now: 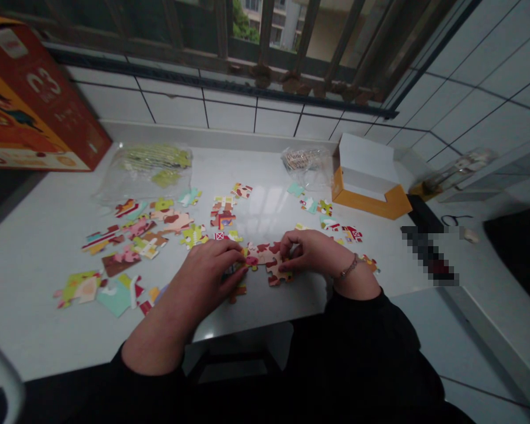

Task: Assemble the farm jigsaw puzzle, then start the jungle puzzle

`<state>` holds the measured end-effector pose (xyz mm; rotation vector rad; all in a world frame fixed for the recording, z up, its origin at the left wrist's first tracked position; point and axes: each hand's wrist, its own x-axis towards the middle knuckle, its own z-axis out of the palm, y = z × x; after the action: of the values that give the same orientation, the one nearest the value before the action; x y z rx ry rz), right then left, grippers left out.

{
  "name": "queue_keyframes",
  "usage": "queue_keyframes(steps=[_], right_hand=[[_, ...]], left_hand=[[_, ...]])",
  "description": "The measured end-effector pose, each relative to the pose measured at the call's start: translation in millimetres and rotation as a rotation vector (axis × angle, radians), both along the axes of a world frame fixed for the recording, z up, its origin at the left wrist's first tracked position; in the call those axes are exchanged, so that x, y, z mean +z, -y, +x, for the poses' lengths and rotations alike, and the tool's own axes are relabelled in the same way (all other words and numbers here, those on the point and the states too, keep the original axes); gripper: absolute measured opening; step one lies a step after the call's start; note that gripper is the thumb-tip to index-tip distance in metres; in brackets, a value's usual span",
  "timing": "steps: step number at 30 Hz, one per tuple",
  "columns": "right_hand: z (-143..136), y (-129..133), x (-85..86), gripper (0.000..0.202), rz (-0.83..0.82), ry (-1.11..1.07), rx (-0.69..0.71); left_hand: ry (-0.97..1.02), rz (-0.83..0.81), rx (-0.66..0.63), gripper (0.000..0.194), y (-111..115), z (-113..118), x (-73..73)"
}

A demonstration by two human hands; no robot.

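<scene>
A short run of joined puzzle pieces with a brown-spotted cow pattern [269, 254] lies near the front edge of the white table. My left hand [216, 268] is at its left end, thumb and fingers closed around the edge of a piece there. At the right end, my right hand [302, 253] has its fingers curled, with the thumb and fingertips on a pink and brown piece [277, 274]. Yellowish pieces [237, 291] show partly below my left hand. Just above the hands sits a piece with a red barn window [219, 236].
Loose and joined pieces [148, 227] spread across the left, others [311, 204] at the right. Behind are a plastic bag of green pieces [154, 165], a second bag [307, 162] and an open yellow box [371, 197]. A large orange box [48, 100] stands far left.
</scene>
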<state>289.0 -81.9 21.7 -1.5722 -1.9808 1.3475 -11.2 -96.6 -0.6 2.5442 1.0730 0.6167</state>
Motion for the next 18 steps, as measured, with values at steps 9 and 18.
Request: queue_keyframes(steps=[9,18], right_hand=[[40,2,-2.3,0.039,-0.138,-0.183,-0.083],[47,-1,-9.9,0.039,-0.094,-0.138,-0.143]], left_hand=[[0.015,0.013,-0.008,0.009,-1,0,-1.4],[0.033,0.028,-0.017,0.011,-2,-2,-5.2]])
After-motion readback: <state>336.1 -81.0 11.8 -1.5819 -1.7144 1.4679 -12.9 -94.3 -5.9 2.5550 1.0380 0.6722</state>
